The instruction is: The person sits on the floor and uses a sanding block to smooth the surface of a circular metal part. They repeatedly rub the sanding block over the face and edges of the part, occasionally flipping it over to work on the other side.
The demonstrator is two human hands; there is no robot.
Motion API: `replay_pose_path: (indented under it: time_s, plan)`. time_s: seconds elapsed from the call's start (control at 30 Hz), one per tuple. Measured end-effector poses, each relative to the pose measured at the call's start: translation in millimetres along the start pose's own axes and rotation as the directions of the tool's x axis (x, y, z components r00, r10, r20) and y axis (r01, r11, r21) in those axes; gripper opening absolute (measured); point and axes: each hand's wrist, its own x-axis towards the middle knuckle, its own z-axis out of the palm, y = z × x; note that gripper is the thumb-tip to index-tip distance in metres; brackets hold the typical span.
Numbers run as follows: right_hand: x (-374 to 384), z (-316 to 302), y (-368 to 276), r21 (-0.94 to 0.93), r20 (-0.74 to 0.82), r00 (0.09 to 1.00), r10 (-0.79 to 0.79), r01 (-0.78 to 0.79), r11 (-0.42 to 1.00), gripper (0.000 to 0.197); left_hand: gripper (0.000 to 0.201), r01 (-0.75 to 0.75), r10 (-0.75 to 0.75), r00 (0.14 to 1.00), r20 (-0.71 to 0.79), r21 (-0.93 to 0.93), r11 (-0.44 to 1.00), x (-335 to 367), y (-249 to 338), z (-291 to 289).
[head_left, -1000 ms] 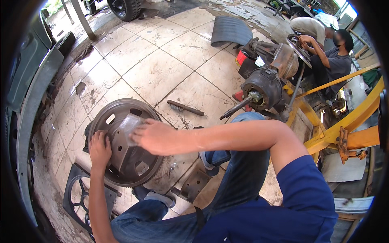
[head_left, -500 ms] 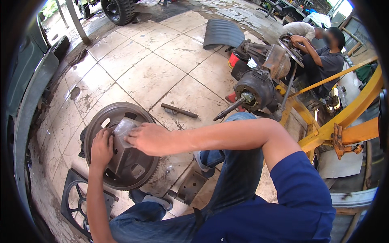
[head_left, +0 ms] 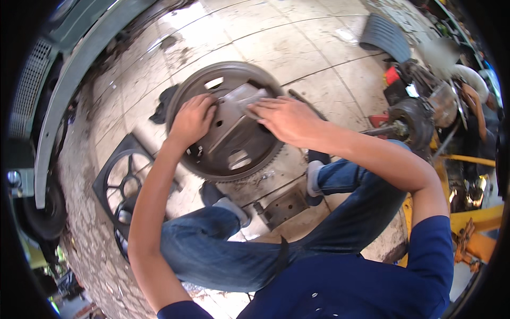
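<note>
The metal block (head_left: 231, 112) is set on the toothed wheel (head_left: 218, 159), inside its rim; your left hand (head_left: 194, 121) and right hand (head_left: 289, 121) are not yet clear. Either grip's closure: cannot tell.

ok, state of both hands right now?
Left hand: open, resting at the edge of the angled grey metal plate with a round hole.
Right hand: fingers outstretched over the plate's shiny end; can't tell whether it grips anything.

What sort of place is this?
Probably a vehicle repair workshop: a toothed metal wheel in the middle, a dark axle-like assembly at right, and a grey vehicle bumper at left.
</note>
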Motion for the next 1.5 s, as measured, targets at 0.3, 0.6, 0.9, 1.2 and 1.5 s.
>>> replay_pose_path:
  time_s: [0.3,0.6,0.9,1.2,1.5]
  plan:
    - [-7.5,-6.2,-5.1,-0.102,0.065,0.996,-0.053,0.06,0.993,0.043,0.024,0.011,-0.011,1.0,0.007,0.025,1.0,-9.4,3.8,-3.3]
    - [-3.5,-9.1,-19.0,-0.091,0.054,0.993,-0.109,0.114,0.989,0.042,0.019,0.04,-0.042,0.999,-0.023,-0.07,0.997,-8.8,-1.6,3.4]
    - [-2.9,-7.6,-27.5,-0.027,-0.01,0.987,-0.163,0.163,0.986,0.043,0.02,0.086,-0.085,0.996,0.013,-0.082,0.993,-14.8,-4.6,5.3]
    - [-0.2,-4.2,-2.1,0.066,0.021,0.998,-0.059,0.057,0.996,0.044,0.021,0.112,-0.112,0.994,0.009,-0.106,0.988,-16.2,-5.0,8.7]
    - [-1.0,1.9,0.0,0.109,0.008,1.0,0.002,-0.003,0.994,0.041,0.019,0.091,-0.095,0.995,-0.028,-0.116,0.989,-13.6,-2.3,7.2]
